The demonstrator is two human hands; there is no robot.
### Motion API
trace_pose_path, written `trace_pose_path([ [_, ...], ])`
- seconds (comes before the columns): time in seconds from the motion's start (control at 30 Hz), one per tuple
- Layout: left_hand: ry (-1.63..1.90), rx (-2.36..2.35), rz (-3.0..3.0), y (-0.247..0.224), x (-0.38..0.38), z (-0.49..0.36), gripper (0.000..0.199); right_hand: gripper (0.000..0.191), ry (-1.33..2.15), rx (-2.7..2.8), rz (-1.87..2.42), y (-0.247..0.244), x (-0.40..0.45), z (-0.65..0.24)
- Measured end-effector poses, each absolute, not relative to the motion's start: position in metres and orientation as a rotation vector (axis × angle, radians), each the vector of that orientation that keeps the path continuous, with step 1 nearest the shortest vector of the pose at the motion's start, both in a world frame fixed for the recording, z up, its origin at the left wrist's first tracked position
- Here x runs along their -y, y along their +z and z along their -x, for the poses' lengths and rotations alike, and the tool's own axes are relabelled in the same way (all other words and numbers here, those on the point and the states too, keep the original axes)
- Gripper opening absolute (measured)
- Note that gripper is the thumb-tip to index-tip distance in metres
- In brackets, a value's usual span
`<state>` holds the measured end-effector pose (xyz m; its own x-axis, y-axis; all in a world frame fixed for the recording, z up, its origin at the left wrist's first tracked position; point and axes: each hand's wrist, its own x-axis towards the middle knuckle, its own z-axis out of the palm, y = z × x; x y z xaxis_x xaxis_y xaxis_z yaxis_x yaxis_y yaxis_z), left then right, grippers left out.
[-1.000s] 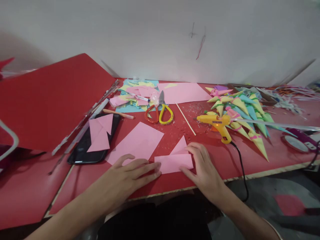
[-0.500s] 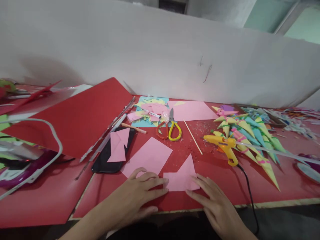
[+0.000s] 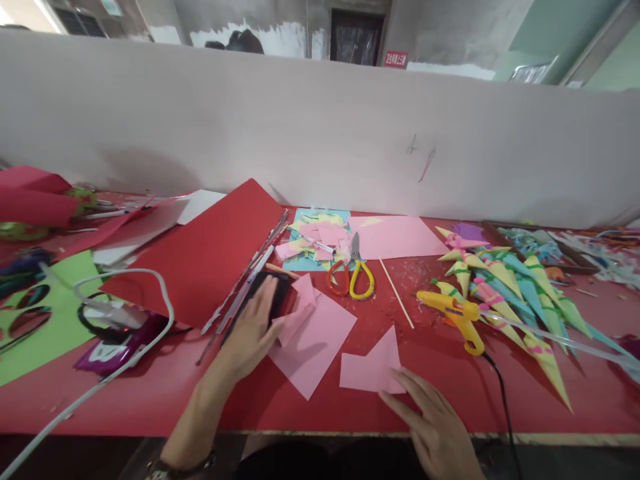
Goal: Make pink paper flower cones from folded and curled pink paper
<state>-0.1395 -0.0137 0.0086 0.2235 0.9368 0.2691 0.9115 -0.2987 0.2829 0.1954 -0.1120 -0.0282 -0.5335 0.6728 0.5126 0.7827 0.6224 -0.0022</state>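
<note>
My left hand (image 3: 250, 340) lies with fingers stretched out over a black phone (image 3: 283, 288), covering most of it. Its thumb reaches the edge of a small folded pink paper (image 3: 299, 313), which overlaps a larger pink sheet (image 3: 323, 347). My right hand (image 3: 433, 417) is open, its fingertips resting on the right side of another cut pink paper (image 3: 370, 370), which has a pointed flap standing up toward the wall. No grip shows in either hand.
Red-and-yellow-handled scissors (image 3: 354, 270) and a thin stick (image 3: 396, 292) lie ahead. A yellow glue gun (image 3: 453, 310) with its cord sits at right, beside several paper cones (image 3: 533, 293). A red sheet (image 3: 210, 260) and a white cable (image 3: 167, 300) are at left.
My left hand has left the cut pink paper and moved up-left onto the phone. The small folded paper has shifted right, off the phone. My right hand stays; the view has tilted up.
</note>
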Motion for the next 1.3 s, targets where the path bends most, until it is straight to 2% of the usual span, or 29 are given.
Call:
trace_pose_path([
  [0.07,0.658,-1.976,-2.293,0.008,0.018,0.164,0.064,0.06,-0.317,2.385,1.141,-0.029,0.112,-0.197],
  [0.17,0.435,-2.033,-2.226,0.003,0.021,0.201,0.08,0.065,-0.317,2.441,1.132,-0.031,0.111,-0.2],
  [0.23,0.363,-1.945,-2.273,0.001,0.021,0.215,0.083,0.067,-0.316,2.482,1.137,-0.033,0.111,-0.202],
  [0.9,0.174,-1.956,-2.359,-0.001,0.019,0.216,0.078,0.073,-0.289,2.539,1.167,-0.03,0.111,-0.203],
  [1.3,0.186,-1.958,-2.35,0.0,0.016,0.216,0.073,0.066,-0.171,2.495,1.214,-0.025,0.113,-0.201],
])
